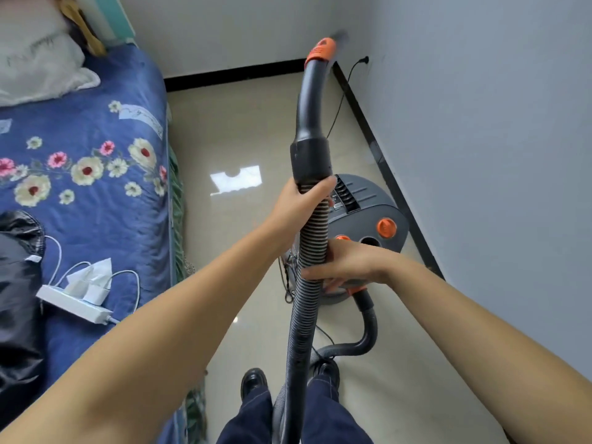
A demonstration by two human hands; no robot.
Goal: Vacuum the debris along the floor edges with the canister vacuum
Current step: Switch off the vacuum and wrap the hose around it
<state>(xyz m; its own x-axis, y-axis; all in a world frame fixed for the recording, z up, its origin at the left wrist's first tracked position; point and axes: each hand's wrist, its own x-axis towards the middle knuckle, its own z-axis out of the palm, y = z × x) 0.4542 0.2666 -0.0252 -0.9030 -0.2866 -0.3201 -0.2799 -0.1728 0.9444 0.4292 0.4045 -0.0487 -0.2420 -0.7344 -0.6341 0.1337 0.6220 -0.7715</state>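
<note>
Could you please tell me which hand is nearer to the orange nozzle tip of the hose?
Left. The left hand grips the hose just below the black cuff, closer to the orange tip. The right hand holds the hose lower down, farther from it.

Bed (96, 161) left, canister vacuum (368, 225) seemingly against right wall (480, 123)

White power strip (75, 303) lies on floral bedspread (105, 174).

Pale grey walls (480, 123) with a black skirting board (384, 174) are seen upper right; glossy beige floor (224, 139) centre; a blue flowered bed (96, 155) left.
</note>
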